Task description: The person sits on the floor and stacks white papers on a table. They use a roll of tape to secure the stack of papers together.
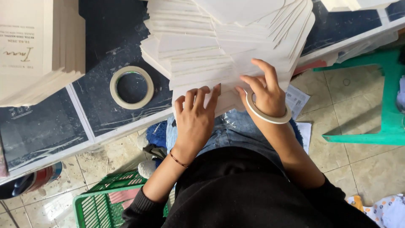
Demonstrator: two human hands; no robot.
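cream card stack (219, 46), beige tape roll (131, 87), green basket (101, 202), dark tabletop (105, 38)

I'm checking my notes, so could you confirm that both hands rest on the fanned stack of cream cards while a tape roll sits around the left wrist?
Not quite: the tape roll sits around the right wrist, not the left; the left wrist carries only a thin bracelet. The head view shows it. Both the left hand and the right hand do rest on the fanned stack of cream cards.

Beige tiled floor (371, 169), green plastic stool (379, 97), dark tabletop (105, 50)
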